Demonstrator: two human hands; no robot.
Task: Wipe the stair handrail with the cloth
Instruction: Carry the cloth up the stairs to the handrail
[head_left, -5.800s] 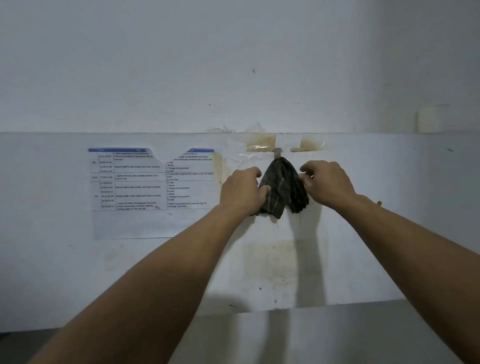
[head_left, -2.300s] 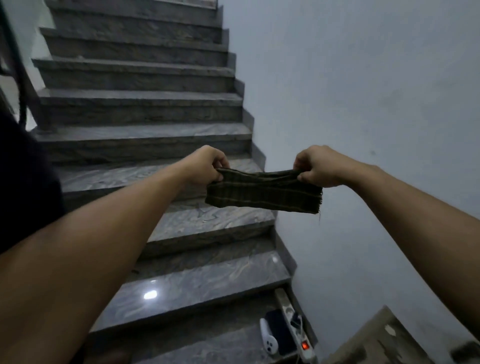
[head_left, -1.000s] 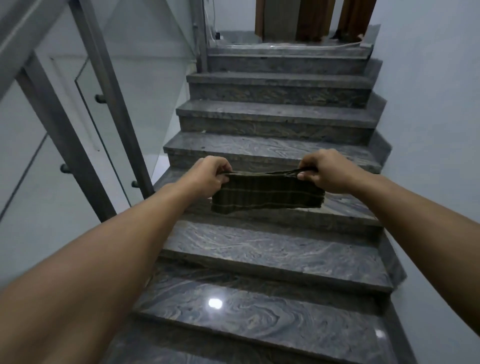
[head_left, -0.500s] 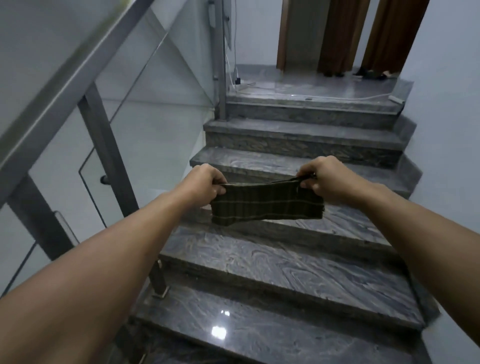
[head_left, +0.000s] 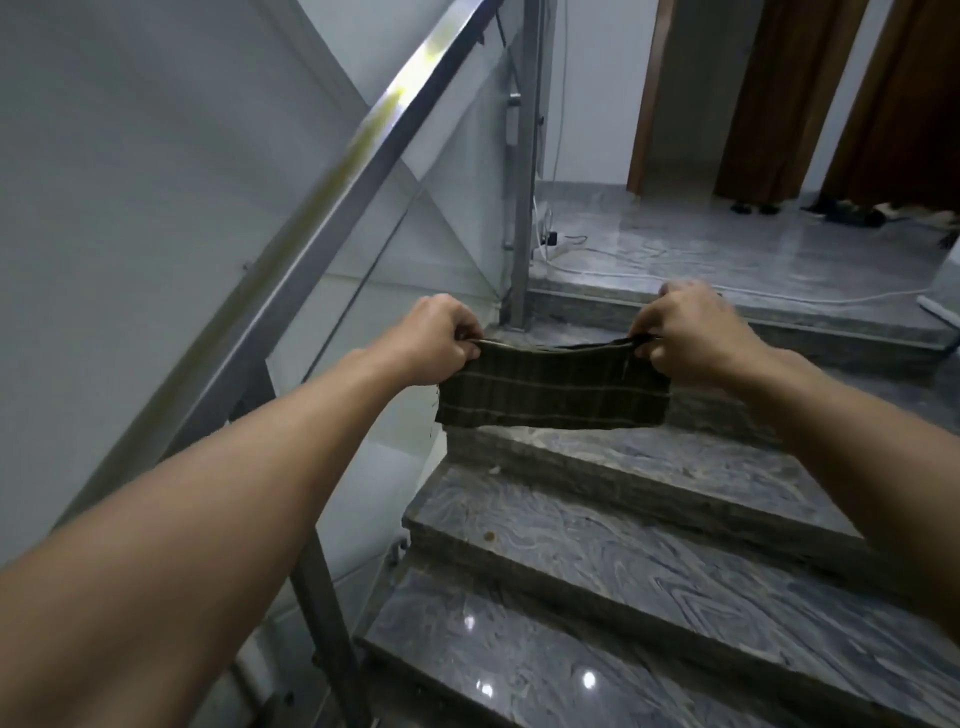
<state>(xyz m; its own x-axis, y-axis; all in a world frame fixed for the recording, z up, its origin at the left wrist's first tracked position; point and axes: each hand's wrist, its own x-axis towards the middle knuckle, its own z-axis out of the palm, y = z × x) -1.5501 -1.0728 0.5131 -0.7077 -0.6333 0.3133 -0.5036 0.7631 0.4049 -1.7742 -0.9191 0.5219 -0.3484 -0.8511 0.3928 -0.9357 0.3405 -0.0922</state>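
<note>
Grey marble steps (head_left: 597, 561) are rising to a landing (head_left: 727, 249) beside a white wall. One metal handrail (head_left: 332, 192) is running along the left. One dark striped cloth (head_left: 550, 395) is hanging stretched between two hands: left hand (head_left: 434, 338) and right hand (head_left: 691, 332) are both pinching its top corners with fingers closed, clear of the rail.
</note>
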